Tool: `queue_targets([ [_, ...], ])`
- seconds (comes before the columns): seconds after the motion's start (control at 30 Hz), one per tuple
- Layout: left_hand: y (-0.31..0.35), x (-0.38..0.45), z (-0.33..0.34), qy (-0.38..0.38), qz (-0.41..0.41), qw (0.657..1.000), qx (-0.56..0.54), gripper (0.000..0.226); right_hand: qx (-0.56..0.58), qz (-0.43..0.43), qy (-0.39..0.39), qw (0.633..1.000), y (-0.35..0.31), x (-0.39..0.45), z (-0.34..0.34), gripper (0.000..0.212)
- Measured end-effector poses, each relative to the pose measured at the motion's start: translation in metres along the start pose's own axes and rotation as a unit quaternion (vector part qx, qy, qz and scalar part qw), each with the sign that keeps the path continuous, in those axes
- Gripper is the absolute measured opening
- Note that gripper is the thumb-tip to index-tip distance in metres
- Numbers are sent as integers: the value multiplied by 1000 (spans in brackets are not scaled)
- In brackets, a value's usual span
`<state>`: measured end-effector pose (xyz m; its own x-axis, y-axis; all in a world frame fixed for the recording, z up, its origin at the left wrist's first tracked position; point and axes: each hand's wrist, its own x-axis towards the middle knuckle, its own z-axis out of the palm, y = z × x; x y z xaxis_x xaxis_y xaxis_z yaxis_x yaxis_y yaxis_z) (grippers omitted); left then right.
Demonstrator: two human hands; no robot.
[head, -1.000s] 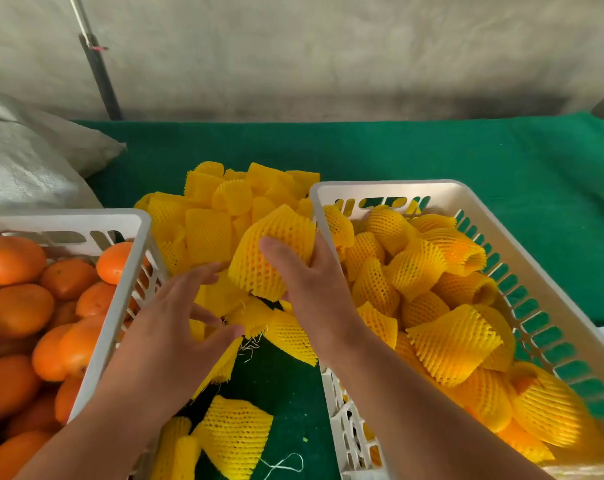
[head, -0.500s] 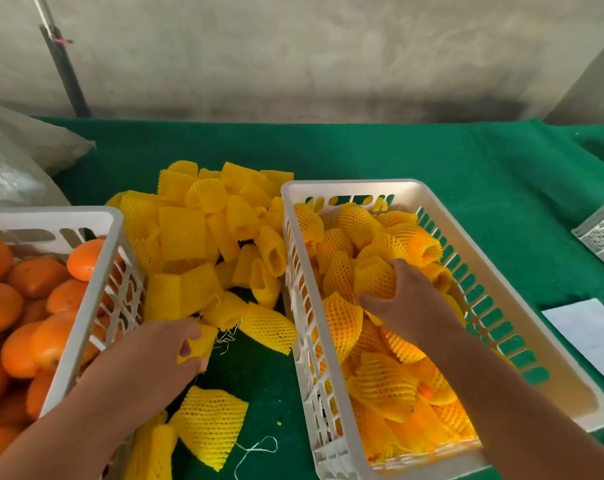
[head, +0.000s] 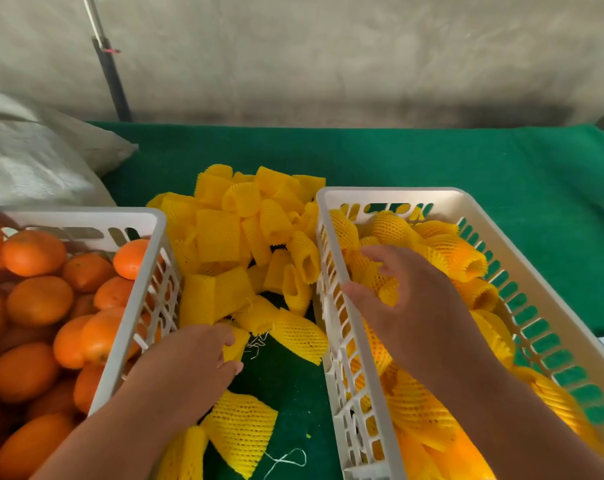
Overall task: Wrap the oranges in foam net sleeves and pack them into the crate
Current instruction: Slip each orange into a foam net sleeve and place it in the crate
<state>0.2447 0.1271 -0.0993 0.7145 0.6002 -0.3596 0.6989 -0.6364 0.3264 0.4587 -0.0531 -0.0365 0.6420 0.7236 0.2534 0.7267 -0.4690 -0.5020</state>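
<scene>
On my far left I see the white crate of bare oranges (head: 34, 299), heaped to its rim (head: 131, 317), with a grey woven sack (head: 34, 161) behind it on the green cloth (head: 432, 157). Just beside that crate my left hand (head: 189, 362) sits low over the cloth, fingers curled down onto a flat yellow foam sleeve (head: 236, 344) at the near edge of the loose pile of sleeves (head: 245, 237); I take it as pinching that sleeve, though the fingertips are partly hidden. Another sleeve (head: 241, 431) lies under my left wrist. To the right stands the packing crate (head: 331, 282), filled with wrapped oranges (head: 446, 251). My right hand (head: 415, 306) hovers inside it, fingers spread and loosely bent, holding nothing, above a wrapped orange (head: 376, 282)
</scene>
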Motion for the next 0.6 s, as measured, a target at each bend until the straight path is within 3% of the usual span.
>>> queue_targets([
  [0.1, 4, -4, 0, 4, -9, 1000, -1, 32, 61, -76, -57, 994, -46, 8, 37, 48],
  [0.2, 4, -3, 2, 12, -26, 999, 19, 26, 48, -121, -145, 981, -72, 23, 76, 50],
  [0.33, 5, 1, -2, -46, -37, 997, 51, 26, 21, -100, -225, 969, -62, 35, 113, 49],
  [0.53, 11, -4, -17, -99, -27, 993, 62, 35, -7, -75, -287, 955, -44, 40, 137, 22],
  [0.6, 13, -7, -23, -63, -19, 997, 26, 35, -13, -72, -296, 952, -44, 42, 140, 11],
])
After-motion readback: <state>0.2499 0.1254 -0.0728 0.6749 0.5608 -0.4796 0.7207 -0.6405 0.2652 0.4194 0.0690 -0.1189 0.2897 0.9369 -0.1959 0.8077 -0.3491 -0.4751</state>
